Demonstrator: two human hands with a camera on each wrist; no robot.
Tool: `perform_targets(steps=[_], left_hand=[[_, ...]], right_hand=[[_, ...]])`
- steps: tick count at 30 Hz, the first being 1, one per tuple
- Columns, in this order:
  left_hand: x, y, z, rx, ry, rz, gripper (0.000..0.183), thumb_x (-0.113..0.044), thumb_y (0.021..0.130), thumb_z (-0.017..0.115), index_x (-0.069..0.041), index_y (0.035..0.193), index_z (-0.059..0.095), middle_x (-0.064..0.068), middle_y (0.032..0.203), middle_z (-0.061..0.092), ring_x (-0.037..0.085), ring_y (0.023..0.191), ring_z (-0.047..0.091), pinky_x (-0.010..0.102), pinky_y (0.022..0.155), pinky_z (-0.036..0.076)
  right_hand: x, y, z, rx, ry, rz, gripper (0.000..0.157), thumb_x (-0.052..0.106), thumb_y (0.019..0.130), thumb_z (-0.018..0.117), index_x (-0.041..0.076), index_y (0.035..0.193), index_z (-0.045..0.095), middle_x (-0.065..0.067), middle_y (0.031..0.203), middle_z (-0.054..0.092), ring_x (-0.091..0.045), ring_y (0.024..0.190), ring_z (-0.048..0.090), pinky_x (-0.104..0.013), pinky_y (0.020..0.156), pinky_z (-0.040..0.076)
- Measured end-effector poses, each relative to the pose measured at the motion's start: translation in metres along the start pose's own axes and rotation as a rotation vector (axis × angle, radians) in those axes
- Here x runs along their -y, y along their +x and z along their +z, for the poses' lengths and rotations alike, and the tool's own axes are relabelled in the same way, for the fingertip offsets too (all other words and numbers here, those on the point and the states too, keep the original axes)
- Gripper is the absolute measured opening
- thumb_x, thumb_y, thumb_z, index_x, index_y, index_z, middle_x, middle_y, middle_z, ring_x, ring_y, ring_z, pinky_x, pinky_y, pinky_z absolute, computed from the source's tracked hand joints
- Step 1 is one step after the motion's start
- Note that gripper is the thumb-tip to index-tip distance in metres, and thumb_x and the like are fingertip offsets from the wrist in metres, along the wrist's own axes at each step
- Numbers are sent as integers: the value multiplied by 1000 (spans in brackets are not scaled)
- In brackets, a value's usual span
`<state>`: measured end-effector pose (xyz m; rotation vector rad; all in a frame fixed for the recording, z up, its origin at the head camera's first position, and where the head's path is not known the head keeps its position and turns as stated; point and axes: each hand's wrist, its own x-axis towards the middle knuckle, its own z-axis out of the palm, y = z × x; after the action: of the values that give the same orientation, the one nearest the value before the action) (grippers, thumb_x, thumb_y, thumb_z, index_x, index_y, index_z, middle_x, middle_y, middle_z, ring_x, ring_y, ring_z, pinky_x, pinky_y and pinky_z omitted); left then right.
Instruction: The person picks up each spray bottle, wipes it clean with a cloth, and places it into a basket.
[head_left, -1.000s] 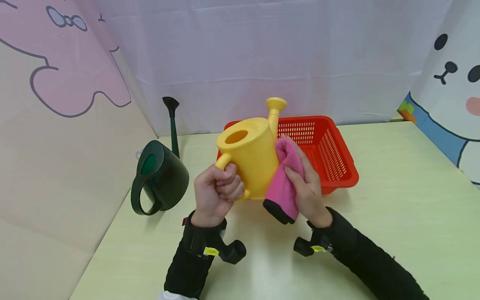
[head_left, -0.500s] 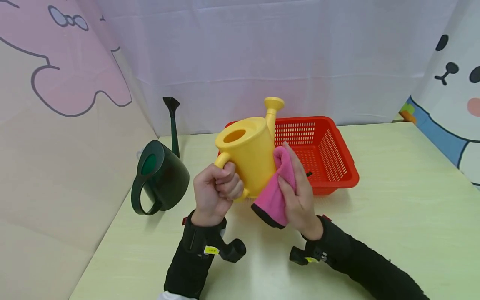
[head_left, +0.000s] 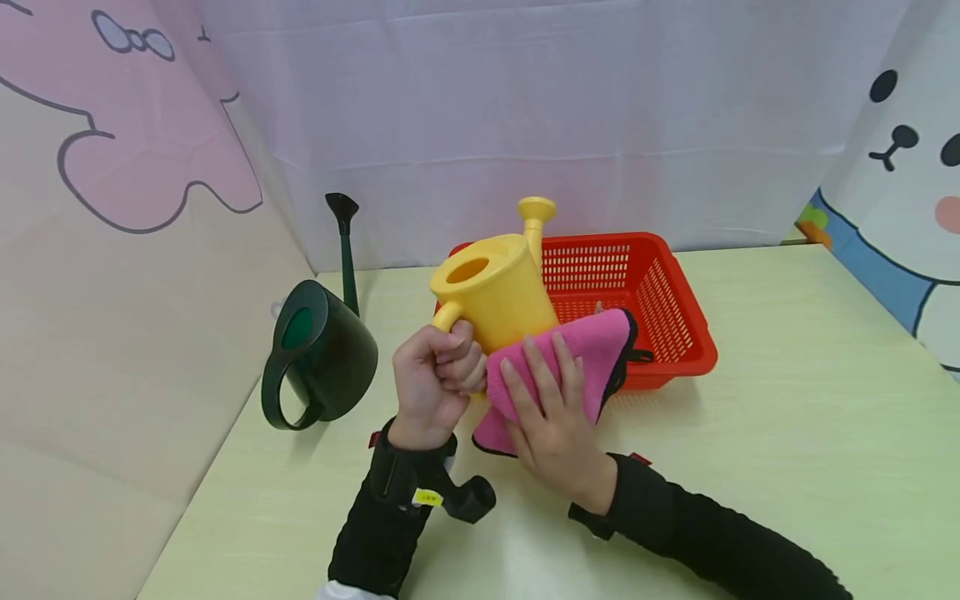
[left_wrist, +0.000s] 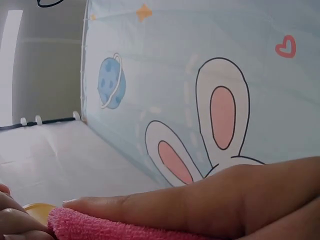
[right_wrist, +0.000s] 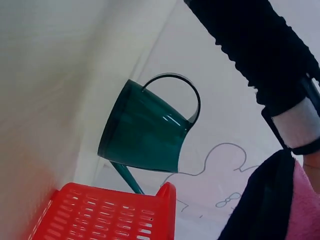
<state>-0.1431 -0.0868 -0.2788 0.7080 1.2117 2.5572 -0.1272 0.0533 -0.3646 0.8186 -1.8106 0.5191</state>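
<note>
My left hand [head_left: 435, 383] grips the handle of a yellow watering can [head_left: 498, 287], which is held tilted in front of the red basket. A pink cloth [head_left: 600, 342] with black edging lies against the can's lower side. Straight, slightly spread fingers of my right hand [head_left: 551, 421] press the cloth there, and part of the can is hidden behind it. In the left wrist view, the pink cloth [left_wrist: 120, 227] shows below a long finger of the right hand. The right wrist view catches a corner of the cloth [right_wrist: 306, 210] at lower right.
A dark green watering can [head_left: 330, 358] stands on the left of the table [head_left: 787, 433], its spout toward the back. Behind the hands sits a red perforated basket [head_left: 667, 317]. A white curtain [head_left: 570, 108] hangs along the back edge.
My right hand has moved left and down from the can's right side, turning so its back faces the camera. The bunched cloth is now spread flatter. The left hand has barely moved.
</note>
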Motion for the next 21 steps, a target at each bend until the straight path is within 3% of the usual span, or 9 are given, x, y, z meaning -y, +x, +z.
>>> perform_targets(steps=[4, 7, 12, 15, 18, 21], left_hand=[[-1, 1, 0, 4, 10, 10, 30, -9, 81, 15, -16, 53, 26, -4, 46, 19, 11, 35, 19, 27, 37, 6], [-3, 0, 0, 4, 10, 11, 29, -9, 80, 17, -16, 54, 25, -4, 46, 20, 11, 35, 20, 27, 38, 7], [-6, -2, 1, 10, -39, 7, 26, -10, 79, 26, -15, 53, 26, -4, 46, 20, 11, 35, 20, 26, 38, 8], [-7, -5, 2, 41, -57, 14, 26, -10, 79, 29, -14, 53, 26, -4, 46, 20, 12, 35, 20, 26, 38, 8], [-7, -7, 2, 80, -52, 19, 25, -10, 79, 29, -13, 54, 26, -3, 46, 20, 12, 35, 20, 27, 37, 8], [-8, -7, 2, 87, -54, 14, 26, -10, 79, 30, -13, 53, 26, -3, 46, 20, 12, 35, 20, 27, 38, 8]], right_hand=[[-7, 6, -3, -8, 54, 50, 53, 24, 90, 41, 4, 137, 30, -19, 144, 24, -44, 126, 22, -50, 108, 14], [-14, 14, -9, -8, 209, 151, 53, 20, 90, 40, 0, 137, 28, -21, 143, 25, -41, 126, 24, -46, 108, 20], [-26, 27, -22, 23, 656, 421, 55, 1, 87, 39, -2, 139, 20, -17, 139, 32, -30, 126, 31, -30, 105, 26], [-33, 32, -28, 37, 874, 621, 54, 2, 89, 35, 3, 140, 19, -12, 136, 35, -26, 123, 36, -24, 101, 32], [-39, 36, -33, 71, 958, 813, 50, 15, 93, 34, 10, 141, 21, -5, 136, 36, -22, 120, 37, -20, 97, 35], [-43, 38, -36, 108, 954, 912, 50, 23, 93, 35, 14, 140, 24, -3, 136, 37, -19, 118, 40, -19, 95, 37]])
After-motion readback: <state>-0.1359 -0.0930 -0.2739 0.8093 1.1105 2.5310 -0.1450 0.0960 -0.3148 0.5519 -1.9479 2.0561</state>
